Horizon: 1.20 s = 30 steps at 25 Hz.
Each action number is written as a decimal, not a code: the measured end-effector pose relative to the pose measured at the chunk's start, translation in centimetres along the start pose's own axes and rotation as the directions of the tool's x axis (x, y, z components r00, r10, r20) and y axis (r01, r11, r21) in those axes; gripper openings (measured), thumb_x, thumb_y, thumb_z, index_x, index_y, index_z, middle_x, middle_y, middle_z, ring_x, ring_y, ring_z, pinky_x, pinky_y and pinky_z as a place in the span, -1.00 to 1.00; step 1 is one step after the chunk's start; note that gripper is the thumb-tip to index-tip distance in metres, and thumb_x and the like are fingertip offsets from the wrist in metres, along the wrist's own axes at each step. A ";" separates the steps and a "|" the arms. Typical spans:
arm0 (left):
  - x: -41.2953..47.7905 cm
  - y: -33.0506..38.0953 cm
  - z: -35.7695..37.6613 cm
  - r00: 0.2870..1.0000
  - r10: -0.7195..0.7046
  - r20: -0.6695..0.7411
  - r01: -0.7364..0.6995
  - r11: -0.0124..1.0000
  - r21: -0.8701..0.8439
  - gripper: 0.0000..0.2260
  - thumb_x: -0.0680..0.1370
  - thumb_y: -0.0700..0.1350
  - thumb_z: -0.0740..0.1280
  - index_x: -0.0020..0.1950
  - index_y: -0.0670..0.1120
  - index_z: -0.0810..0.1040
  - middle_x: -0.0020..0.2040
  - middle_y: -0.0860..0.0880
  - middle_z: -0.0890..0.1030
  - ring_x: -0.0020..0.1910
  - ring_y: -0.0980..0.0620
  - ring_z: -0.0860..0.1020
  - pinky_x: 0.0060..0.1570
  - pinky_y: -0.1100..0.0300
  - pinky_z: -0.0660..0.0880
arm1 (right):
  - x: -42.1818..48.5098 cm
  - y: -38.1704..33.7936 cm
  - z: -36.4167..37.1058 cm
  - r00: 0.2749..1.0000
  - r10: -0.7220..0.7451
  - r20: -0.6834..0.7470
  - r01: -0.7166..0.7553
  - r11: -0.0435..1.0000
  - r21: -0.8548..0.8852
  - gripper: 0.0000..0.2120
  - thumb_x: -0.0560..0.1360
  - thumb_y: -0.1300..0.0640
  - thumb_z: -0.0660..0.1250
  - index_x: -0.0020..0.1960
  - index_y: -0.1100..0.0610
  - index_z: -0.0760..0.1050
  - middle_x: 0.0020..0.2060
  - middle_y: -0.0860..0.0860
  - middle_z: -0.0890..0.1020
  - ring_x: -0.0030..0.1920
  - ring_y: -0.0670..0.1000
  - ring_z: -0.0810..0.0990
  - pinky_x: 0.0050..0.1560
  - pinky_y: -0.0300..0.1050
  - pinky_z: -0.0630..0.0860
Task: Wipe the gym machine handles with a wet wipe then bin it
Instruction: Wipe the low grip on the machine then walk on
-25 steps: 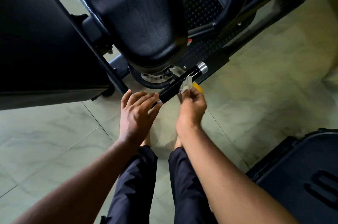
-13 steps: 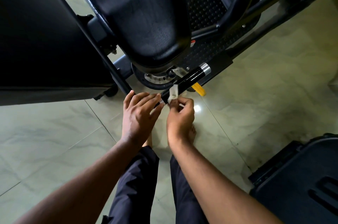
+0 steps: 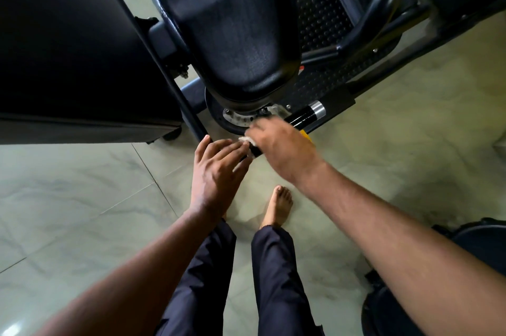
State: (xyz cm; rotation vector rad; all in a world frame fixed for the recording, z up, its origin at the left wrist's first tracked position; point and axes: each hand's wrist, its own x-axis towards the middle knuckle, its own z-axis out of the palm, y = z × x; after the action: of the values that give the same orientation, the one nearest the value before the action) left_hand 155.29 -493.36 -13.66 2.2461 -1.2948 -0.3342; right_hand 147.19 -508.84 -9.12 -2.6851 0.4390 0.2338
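Now our right hand (image 3: 282, 146) lies across the black handle (image 3: 302, 117), its fingers curled down over the bar and blurred by motion. The wet wipe (image 3: 244, 140) is caught between that hand and the handle. Only a crumpled white edge of it shows at the fingertips, at the handle's near end. Our left hand (image 3: 216, 171) sits just on the near side of that end, fingers straight and close together. Their tips touch the wipe and the bar's tip without curling round either. So the two hands meet at the near end of the handle, one wrapped over the wipe, the other flat.

Beyond our right hand the handle runs out bare to a silver end cap (image 3: 317, 109). A yellow piece (image 3: 307, 135) peeks from under the handle beside our knuckles. Above the handle hangs a large black pad (image 3: 232, 20), and past it a studded black plate (image 3: 315, 6). Below the handle spreads a floor (image 3: 82, 198) of pale green marbled tiles, glossy, with thin joints. On it, beneath our wrists, we see a bare foot (image 3: 278, 204) and dark trouser legs (image 3: 276, 281). Low and well to the right of the handle sits another dark piece of equipment (image 3: 479, 239), which we cannot identify.
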 end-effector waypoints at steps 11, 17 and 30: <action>0.1 0.1 0.0 1.000 -0.020 0.007 0.020 1.000 0.003 -0.80 0.57 -0.02 0.40 0.16 -0.02 0.66 0.09 0.04 0.68 0.13 0.00 0.55 0.36 -0.15 0.28 | 1.2 1.5 -3.2 0.971 0.137 0.195 -0.128 0.990 -0.059 -0.77 0.58 0.28 0.22 0.21 0.13 0.50 0.07 0.08 0.54 0.09 0.02 0.49 0.13 -0.10 0.51; 0.1 0.2 -0.1 0.999 -0.035 0.029 0.035 0.999 -0.013 -0.79 0.57 0.00 0.38 0.15 -0.02 0.67 0.10 0.05 0.68 0.14 -0.03 0.56 0.36 -0.18 0.28 | 0.4 1.6 -2.8 0.978 0.196 0.070 -0.185 0.973 -0.140 -0.79 0.53 0.36 0.24 0.12 0.19 0.51 0.05 0.11 0.54 0.07 0.06 0.47 0.04 -0.12 0.53; 0.2 0.3 -0.5 0.998 -0.021 0.054 0.023 0.999 -0.025 -0.79 0.57 -0.02 0.37 0.15 -0.04 0.66 0.12 0.02 0.68 0.16 -0.04 0.56 0.37 -0.17 0.27 | -0.5 1.2 3.4 0.155 0.829 0.537 0.287 -0.558 0.779 -0.73 0.55 0.43 0.14 0.13 0.19 0.49 -0.06 0.13 0.59 -0.11 0.07 0.60 -0.06 -0.14 0.59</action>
State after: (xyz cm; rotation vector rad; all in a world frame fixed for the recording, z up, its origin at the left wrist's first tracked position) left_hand 155.38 -493.50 -13.08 2.2459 -1.2867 -0.4189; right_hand 145.94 -508.32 -12.50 -0.1299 1.5554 -0.8246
